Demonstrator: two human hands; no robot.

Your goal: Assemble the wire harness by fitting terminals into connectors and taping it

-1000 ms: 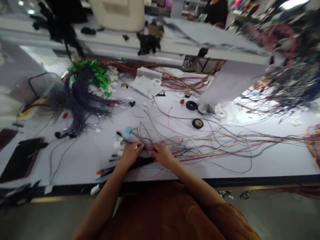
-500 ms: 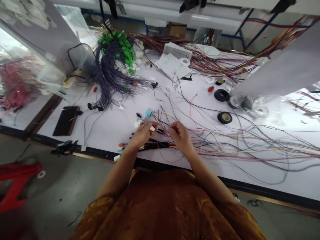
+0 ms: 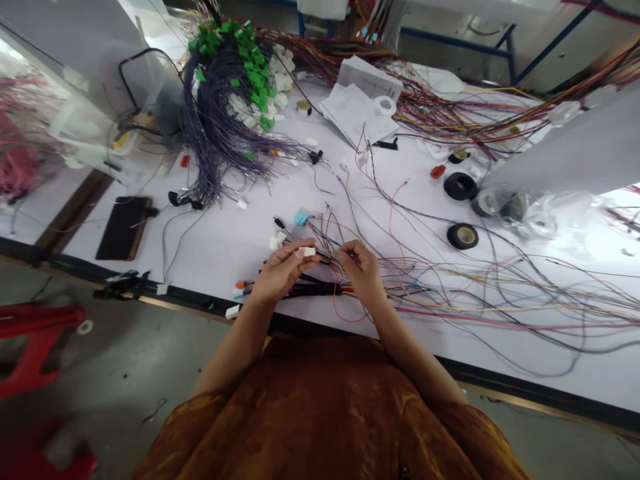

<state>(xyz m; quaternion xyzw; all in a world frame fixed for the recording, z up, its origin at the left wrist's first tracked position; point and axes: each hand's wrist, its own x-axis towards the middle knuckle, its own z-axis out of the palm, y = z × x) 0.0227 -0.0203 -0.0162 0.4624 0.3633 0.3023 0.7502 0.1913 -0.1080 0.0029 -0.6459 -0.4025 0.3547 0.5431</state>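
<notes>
Note a small white connector pinched between thumb and fingers of the left hand, with one end clear of the fingertips toward 3 o'clock. Best to hold it firmly without squeezing, so as to leave that end in plain sight. Find the right hand facing it from 3 o'clock, curled, with thumb and forefinger drawn close together; cannot tell whether closed on a thin wire (too fine to make out at this size). If gripping one, probably wise to hold near the tip for finer control.

Look between the two for thin wires, bunched close about the fingertips; ease apart before pulling on any. Mind the black-sleeved bundle at 6 o'clock, just below, and the blue connector at 11, near enough to snag. Leave slack in the long loose wires spread toward 3 and 4 o'clock. Farther out, leave alone the black tape roll at 3 and the purple wires with green connectors at 11, well apart from the fingers.
</notes>
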